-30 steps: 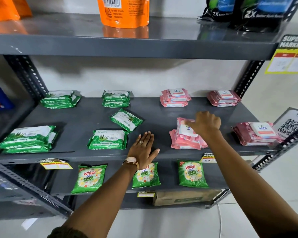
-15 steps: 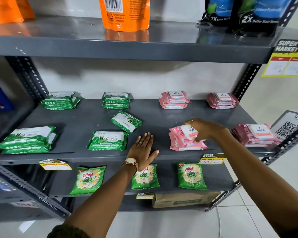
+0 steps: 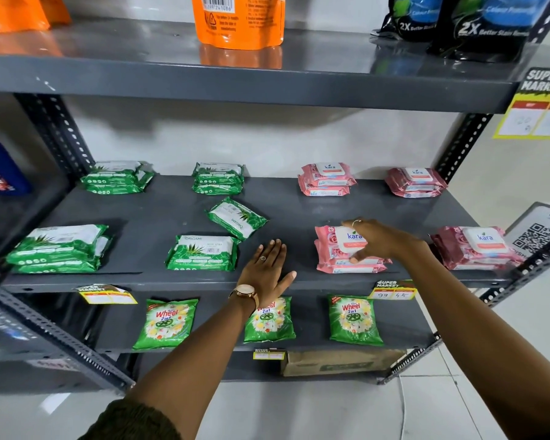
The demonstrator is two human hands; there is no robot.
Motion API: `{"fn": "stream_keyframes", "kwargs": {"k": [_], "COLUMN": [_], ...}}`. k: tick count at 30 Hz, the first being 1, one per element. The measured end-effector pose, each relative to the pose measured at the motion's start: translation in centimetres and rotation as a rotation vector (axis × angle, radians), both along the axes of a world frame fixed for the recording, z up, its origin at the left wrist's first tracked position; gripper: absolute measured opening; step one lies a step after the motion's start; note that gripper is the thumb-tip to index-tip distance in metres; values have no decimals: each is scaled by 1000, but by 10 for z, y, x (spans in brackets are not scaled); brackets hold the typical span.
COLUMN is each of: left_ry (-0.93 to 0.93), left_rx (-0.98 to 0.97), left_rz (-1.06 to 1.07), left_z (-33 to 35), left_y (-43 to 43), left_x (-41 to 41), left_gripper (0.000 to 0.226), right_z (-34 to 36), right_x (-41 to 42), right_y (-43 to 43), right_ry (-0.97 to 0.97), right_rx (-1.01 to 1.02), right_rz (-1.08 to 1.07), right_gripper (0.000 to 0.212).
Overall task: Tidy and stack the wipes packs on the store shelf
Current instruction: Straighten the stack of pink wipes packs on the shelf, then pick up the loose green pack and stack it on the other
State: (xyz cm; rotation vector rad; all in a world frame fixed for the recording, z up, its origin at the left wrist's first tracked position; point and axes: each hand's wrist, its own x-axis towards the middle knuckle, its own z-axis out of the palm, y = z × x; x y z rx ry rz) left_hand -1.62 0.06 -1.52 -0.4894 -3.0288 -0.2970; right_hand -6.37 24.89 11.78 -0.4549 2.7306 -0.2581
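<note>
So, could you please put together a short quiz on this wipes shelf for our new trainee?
1. True or false: the left hand lies flat on the bare middle shelf, holding no pack.
2. Which single green Origami pack lies askew? A) the one behind the front-centre pack; B) the back-left stack.
3. Fill in: the right hand rests on a stack of pink ____ wipes.

Key: 1 true; 2 A; 3 Kara.
</note>
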Motion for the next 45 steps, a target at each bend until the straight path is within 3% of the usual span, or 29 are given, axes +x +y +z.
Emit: {"fn": "stream_keyframes", "kwargs": {"k": [5,8,10,12,14,18,23,33,39,42,45], "left_ry": [-147,-302,-178,-27,-15,-152,-339,-367,-384,-399,-391], "left_rx": [12,157,222,208,128,-165,-412,-394,-393,-444,-372], "left_rz": [-17,-66,-84,-59,-36,-43,-68,-78,-48,3,50], "left_z": [12,43,70,92,103,102,98,145,158,140,131], "left_y": [1,-10,-26,-45,-65,-95,-100,-101,-117,-125,-127], "left_x": [-1,-2,-3,-15,-40,-90,-118,-108,-48,-28,-21], "left_gripper": [71,61,51,58,67,80,90,83,58,74,90], "right_z": [2,5,-1,-18,-43,-91,-125,-132,-131,-131,-130], "right_x": [7,22,36,46,48,38,32,31,33,34,35], "right_y": [-2,-23,-51,-85,-118,-164,-166,-163,-163,-163,-163], "right_ry": [-8,185,290,333,307,222,319,361,356,351,344], "right_rx": [27,-159,-301,-329,-284,-224,-131,-135,-106,-96,-99], "right_rz": [-11,9,34,91,127,29,2,-1,5,10,14], "right_gripper": [91,74,59,52,52,61,84,95,103,110,112]}}
